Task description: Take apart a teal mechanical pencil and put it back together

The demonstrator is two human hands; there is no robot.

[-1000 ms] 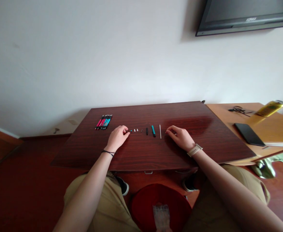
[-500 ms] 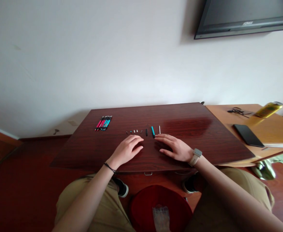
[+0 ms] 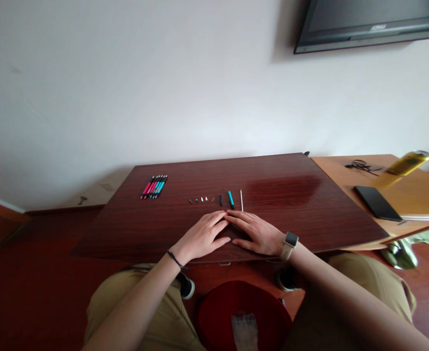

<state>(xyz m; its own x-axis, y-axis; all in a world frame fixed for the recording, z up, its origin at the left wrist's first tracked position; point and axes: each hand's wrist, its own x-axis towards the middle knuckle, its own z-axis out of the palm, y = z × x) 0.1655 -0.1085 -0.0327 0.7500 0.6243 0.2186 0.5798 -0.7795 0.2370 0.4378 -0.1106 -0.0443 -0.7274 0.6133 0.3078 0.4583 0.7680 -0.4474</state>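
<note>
"Together slide the left hand (image 3: 201,237) and the right hand (image 3: 260,235), fingertips meeting on the near side of the row! Half a second ago, a clear gap parts them."

"And what's in the grip?"

"Nothing, either side! Left grip loose, fingers stretched out, thumb standing away from them. Right grip the same, with a narrow space between the two thumbs."

"A full second back, they're much wider."

"Much wider! Left fingers bent at the far left end of the row, right hand curled out beyond the white rod (image 3: 241,200). Now both sit close to the near edge of the table (image 3: 276,178)."

"And the row itself?"

"Keeps its order! Left to right: tiny dark piece (image 3: 190,201), small teal piece (image 3: 196,200), two white pieces (image 3: 204,199), slim little piece (image 3: 213,199), black tube (image 3: 220,200), teal barrel (image 3: 231,199), white rod."

"More of that rod on show, too."

"Yes, the right hand covers its lower part half a second ago; now most of it is visible, its near end just by the fingers."

"And the pens?"

"Pink and teal pens (image 3: 154,187), side by side, hold their place at the table's left, well apart from both hands!"
</note>
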